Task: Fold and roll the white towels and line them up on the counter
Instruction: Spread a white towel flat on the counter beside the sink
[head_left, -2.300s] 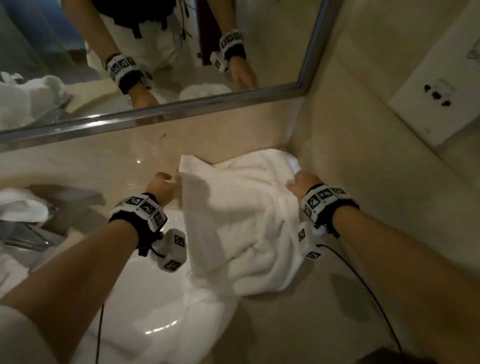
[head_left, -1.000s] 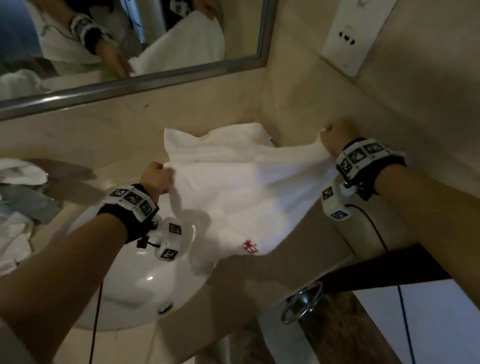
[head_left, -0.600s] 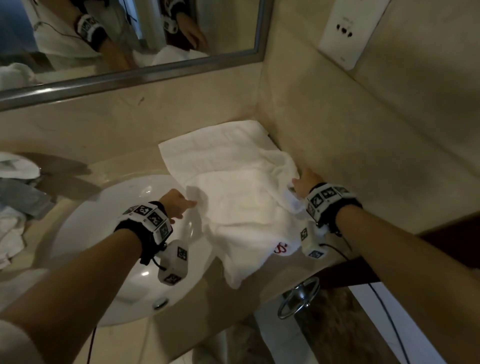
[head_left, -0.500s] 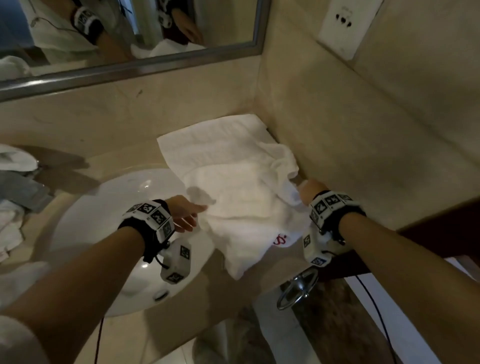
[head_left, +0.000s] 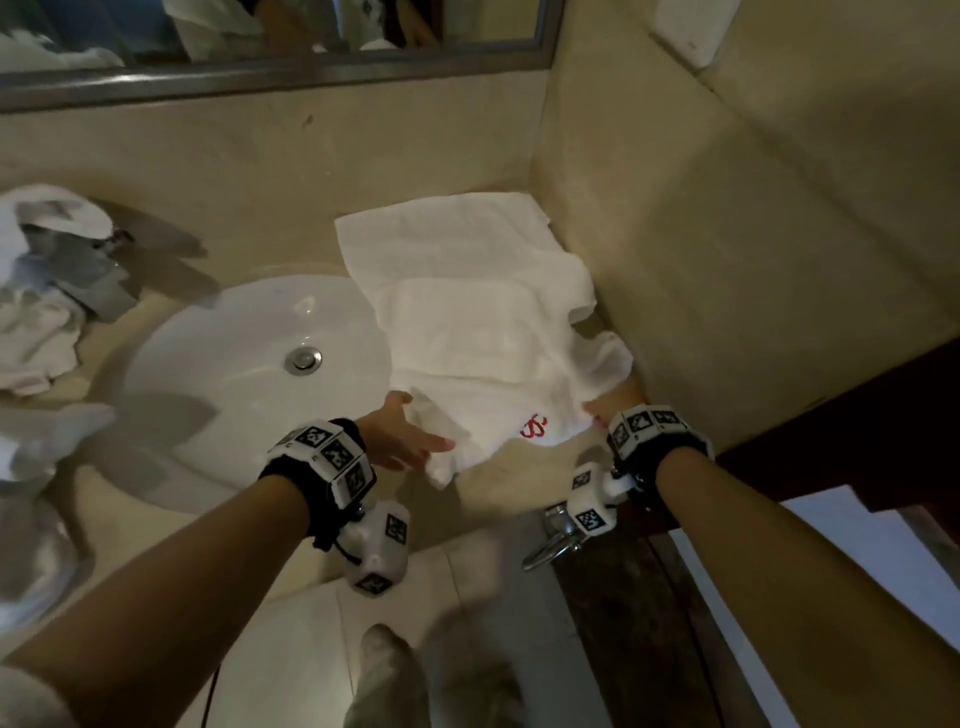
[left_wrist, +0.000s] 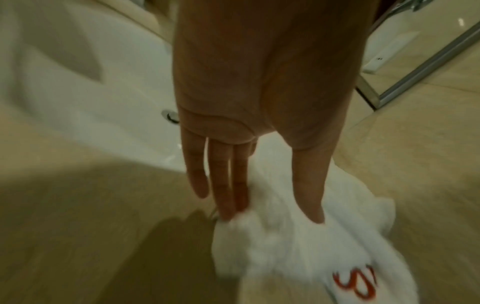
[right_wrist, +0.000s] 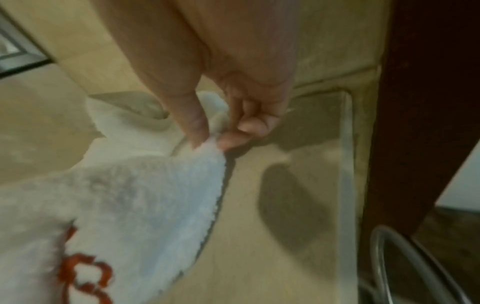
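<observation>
towel (head_left: 483, 332) lay spread and rumpled on the beige counter (head_left: 509, 486), in the corner between the sink (head_left: 249, 374) and the side wall (head_left: 727, 270), its far edge near the backsplash and its left side lapping over the sink rim. a red stitched mark (head_left: 534, 427) sat near the front edge; it looked like curly letters, but they could not be read. the right hand (right_wrist: 223, 115) pinched the towel's near right edge between thumb and forefinger, the other fingers curled in. the left hand (left_wrist: 249, 127) was flat, fingers straight, with the fingertips (left_wrist: 226, 211) touching the near left corner of the towel and grasping nothing. both wrists wore black bands with checkered white blocks. the sink was white and round with a metal drain (head_left: 303, 359) in its middle. a heap of white and grey cloths (head_left: 47, 291) lay on the counter left of the sink, well apart from the towel. a mirror (head_left: 270, 47) with a metal frame ran along the back wall. a chrome ring (head_left: 553, 540) hung below the counter's front edge by the right wrist.
</observation>
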